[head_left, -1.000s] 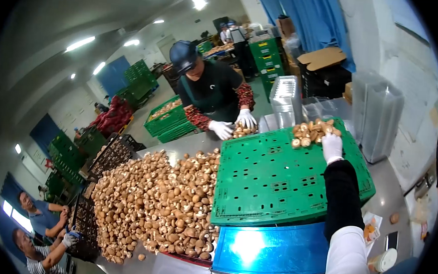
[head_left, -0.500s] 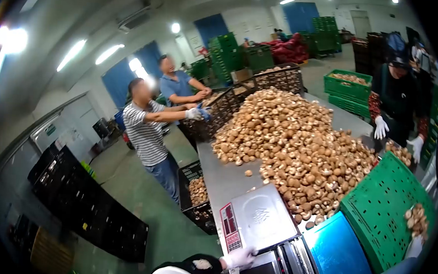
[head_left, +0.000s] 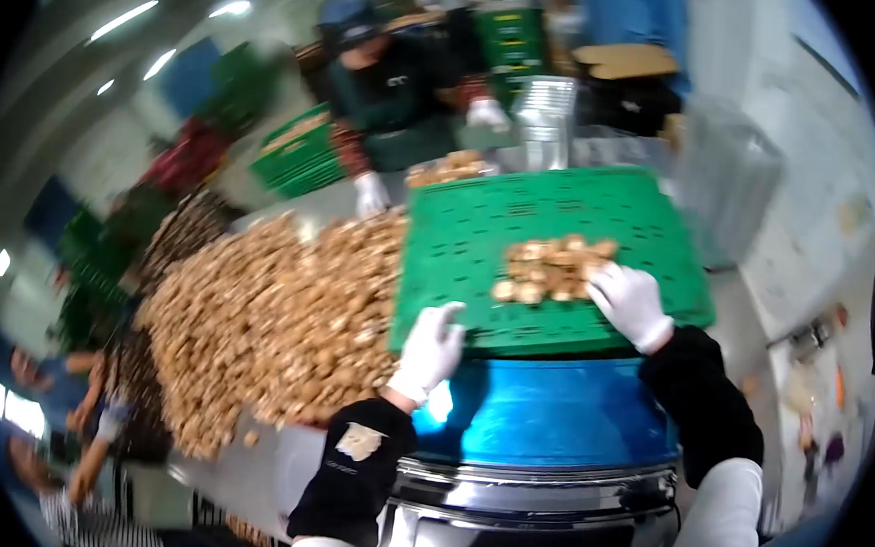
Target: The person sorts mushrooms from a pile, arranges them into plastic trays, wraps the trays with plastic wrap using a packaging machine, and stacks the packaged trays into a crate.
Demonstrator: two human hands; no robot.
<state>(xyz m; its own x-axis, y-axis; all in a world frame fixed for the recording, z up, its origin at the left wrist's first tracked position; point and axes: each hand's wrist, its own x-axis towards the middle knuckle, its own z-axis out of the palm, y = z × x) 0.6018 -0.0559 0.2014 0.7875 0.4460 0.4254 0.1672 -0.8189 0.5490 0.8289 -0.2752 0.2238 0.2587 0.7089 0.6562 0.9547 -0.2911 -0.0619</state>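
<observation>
My left hand, in a white glove, is over the near left corner of the green crate, fingers apart and nothing in them. My right hand, also white-gloved, touches the right end of a small group of mushrooms lying on the crate; its fingers are bent at the mushrooms, and the fingertips are partly hidden. To the left of the crate spreads a big heap of mushrooms. A blue, shiny surface lies below the crate, between my forearms.
Across the table a co-worker in a blue cap stands by more mushrooms. Clear plastic trays are stacked behind the crate, with others at the right. Two people are at the lower left beside dark crates.
The view has swung back right from the scale. My left hand has moved from beside the scale to the crate. The mushrooms on the crate now lie nearer its middle, with my right hand at them.
</observation>
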